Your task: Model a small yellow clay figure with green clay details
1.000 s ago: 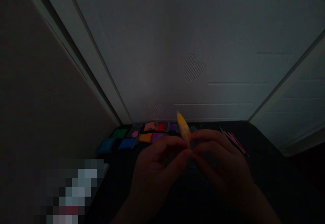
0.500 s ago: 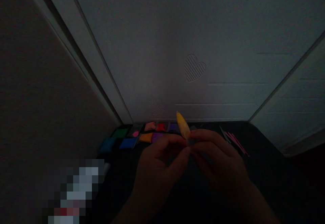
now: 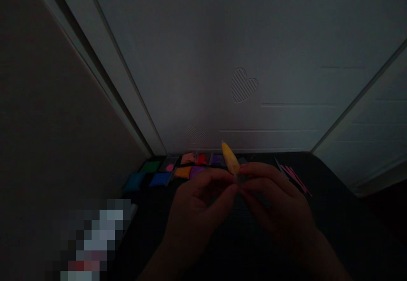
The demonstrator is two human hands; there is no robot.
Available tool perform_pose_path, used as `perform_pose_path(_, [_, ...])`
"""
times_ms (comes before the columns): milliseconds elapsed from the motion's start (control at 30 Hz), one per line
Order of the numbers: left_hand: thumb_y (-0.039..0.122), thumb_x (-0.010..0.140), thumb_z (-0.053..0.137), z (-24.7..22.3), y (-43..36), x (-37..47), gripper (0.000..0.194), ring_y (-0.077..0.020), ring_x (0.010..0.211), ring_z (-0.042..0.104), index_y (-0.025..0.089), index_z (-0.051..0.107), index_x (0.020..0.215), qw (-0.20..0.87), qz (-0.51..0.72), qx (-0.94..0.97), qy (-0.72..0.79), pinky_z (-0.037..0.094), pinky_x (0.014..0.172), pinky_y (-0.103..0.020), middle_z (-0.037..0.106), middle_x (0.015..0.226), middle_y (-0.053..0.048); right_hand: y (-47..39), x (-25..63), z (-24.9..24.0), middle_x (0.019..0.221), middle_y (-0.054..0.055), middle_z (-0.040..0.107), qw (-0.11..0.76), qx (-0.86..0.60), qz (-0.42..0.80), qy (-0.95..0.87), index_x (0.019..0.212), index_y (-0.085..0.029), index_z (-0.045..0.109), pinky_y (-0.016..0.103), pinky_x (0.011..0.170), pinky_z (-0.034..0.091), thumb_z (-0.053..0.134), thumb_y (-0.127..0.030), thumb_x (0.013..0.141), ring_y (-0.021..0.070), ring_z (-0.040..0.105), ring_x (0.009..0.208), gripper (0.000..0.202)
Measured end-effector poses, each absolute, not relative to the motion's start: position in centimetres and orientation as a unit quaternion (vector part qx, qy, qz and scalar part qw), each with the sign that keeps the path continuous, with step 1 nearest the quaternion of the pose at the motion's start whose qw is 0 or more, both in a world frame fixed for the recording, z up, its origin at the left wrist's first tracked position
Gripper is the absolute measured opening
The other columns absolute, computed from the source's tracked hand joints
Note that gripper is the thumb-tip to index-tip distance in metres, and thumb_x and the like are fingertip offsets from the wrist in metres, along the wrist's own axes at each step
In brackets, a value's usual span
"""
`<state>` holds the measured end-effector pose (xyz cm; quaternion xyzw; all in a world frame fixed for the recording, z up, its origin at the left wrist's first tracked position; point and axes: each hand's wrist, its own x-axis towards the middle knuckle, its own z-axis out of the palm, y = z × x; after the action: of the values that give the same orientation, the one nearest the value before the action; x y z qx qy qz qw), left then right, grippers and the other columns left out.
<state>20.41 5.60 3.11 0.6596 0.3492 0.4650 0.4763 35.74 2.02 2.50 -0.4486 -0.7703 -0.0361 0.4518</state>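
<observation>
In the dim head view, a small clear packet of yellow modelling clay (image 3: 230,156) is held up above the dark table, turned nearly edge-on and leaning left. My left hand (image 3: 199,206) pinches the packet's clear lower end between thumb and fingers. From the other side, my right hand (image 3: 275,198) grips that same end, and its fingertips touch the yellow part. The two hands' fingertips almost meet there. Whether the plastic is sealed or torn cannot be made out.
Coloured packets, among them a blue packet (image 3: 160,179), a green packet (image 3: 150,167) and an orange packet (image 3: 182,172), lie along the back left of the black table (image 3: 241,247). Pink sticks (image 3: 297,180) lie at the back right. A pale wall (image 3: 197,60) rises behind.
The yellow packet has shifted very slightly and more of its face shows. Both hands keep their grip, nearly unmoved.
</observation>
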Motion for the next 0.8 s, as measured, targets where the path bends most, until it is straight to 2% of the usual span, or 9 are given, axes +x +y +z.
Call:
perform_pose_path(367, [0.020, 0.074, 0.057, 2.68, 5.88, 20.67, 0.003, -0.0118, 0.075, 0.060, 0.019, 0.059, 0.076, 0.462, 0.467, 0.654, 0.375, 0.049, 0.064, -0.020, 0.064, 0.078, 0.001, 2.47, 35.31, 2.59, 0.098, 0.006, 0.061, 0.430, -0.430, -0.100, -0.787, 0.089, -0.017, 0.059, 0.030, 0.081, 0.048, 0.054, -0.009, 0.076, 0.0158, 0.055, 0.095, 0.016])
perform_pose_path(567, [0.018, 0.076, 0.055, 2.94, 5.59, 20.70, 0.005, -0.0092, 0.071, 0.058, 0.019, 0.057, 0.072, 0.456, 0.477, 0.663, 0.353, 0.047, 0.066, -0.019, 0.061, 0.073, 0.003, 2.14, 35.52, 2.62, 0.103, 0.005, 0.058, 0.447, -0.432, -0.039, -0.783, 0.089, -0.019, 0.058, 0.032, 0.082, 0.048, 0.053, -0.012, 0.077, 0.0163, 0.053, 0.099, 0.015])
perform_pose_path(800, [0.018, 0.075, 0.055, 2.96, 5.07, 20.59, 0.004, -0.0120, 0.079, 0.060, 0.020, 0.058, 0.077, 0.455, 0.478, 0.671, 0.338, 0.047, 0.073, -0.022, 0.063, 0.081, 0.001, 1.60, 35.67, 2.61, 0.107, 0.006, 0.058, 0.473, -0.443, -0.019, -0.761, 0.097, -0.020, 0.057, 0.034, 0.085, 0.047, 0.056, -0.016, 0.075, 0.0174, 0.053, 0.101, 0.022])
